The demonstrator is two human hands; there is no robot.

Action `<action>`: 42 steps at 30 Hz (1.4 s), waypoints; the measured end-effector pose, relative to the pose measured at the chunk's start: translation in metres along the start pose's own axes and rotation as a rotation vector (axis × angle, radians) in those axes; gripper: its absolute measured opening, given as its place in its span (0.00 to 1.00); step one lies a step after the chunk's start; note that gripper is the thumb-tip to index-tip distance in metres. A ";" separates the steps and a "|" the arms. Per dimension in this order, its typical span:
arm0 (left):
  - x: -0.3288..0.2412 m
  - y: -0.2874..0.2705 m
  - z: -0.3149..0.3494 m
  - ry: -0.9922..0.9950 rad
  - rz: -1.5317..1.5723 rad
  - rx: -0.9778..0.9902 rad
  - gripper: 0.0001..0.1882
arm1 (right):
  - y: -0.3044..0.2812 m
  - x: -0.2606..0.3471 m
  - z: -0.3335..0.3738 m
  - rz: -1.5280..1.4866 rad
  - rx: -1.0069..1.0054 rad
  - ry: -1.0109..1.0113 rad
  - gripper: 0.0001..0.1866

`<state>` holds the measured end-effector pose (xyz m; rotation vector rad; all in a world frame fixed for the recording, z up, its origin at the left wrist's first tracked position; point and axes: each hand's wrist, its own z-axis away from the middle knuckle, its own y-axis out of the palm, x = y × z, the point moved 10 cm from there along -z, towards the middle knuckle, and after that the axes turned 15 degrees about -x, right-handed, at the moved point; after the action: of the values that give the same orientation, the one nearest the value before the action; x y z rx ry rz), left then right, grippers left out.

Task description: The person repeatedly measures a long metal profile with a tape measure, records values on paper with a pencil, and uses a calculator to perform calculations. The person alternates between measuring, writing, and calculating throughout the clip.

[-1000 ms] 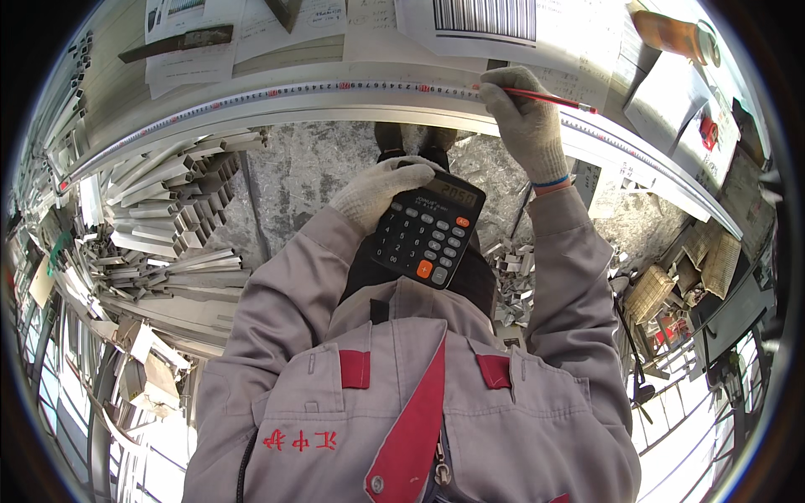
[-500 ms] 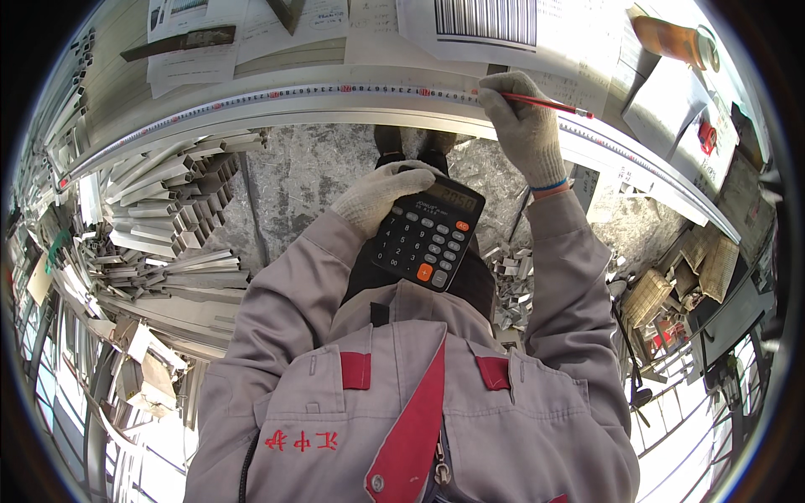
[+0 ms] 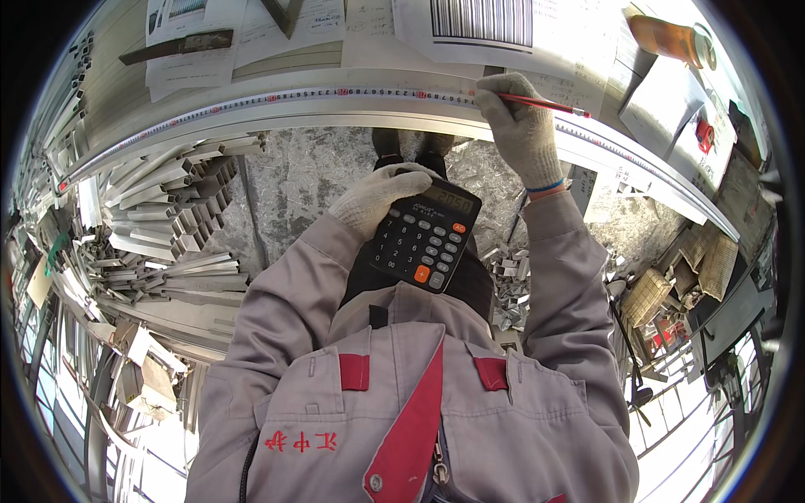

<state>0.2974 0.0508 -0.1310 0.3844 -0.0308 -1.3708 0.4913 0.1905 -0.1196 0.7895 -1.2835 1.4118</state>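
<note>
My gloved left hand (image 3: pixel 377 199) is closed on the upper left edge of a black calculator (image 3: pixel 426 239) with grey and orange keys, held tilted in front of my waist. My right hand (image 3: pixel 521 126), also in a pale knit glove, grips a red pencil (image 3: pixel 549 105) whose far part sticks out to the right. This hand sits at the bench edge, over a long measuring tape (image 3: pixel 310 93) laid along the metal rail. Its fingertips hide a short stretch of the tape.
Printed papers (image 3: pixel 553 38) and dark metal bars (image 3: pixel 180 47) lie on the bench. An orange bottle (image 3: pixel 667 40) rests at its far right, near a small red object (image 3: pixel 704 136). Stacked aluminium profiles (image 3: pixel 172 197) fill the left, and cut offcuts (image 3: pixel 513 281) lie on the floor.
Both hands keep their grips on the calculator and the pencil. The whole view has shifted very slightly; nothing else has visibly moved.
</note>
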 end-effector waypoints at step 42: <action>0.010 -0.019 -0.006 0.006 0.029 -0.047 0.15 | -0.021 -0.006 0.020 -0.146 -0.271 0.086 0.07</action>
<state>0.2826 0.0399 -0.1438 0.3471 0.0003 -1.3390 0.5100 0.1673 -0.1143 0.6185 -1.2905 1.1151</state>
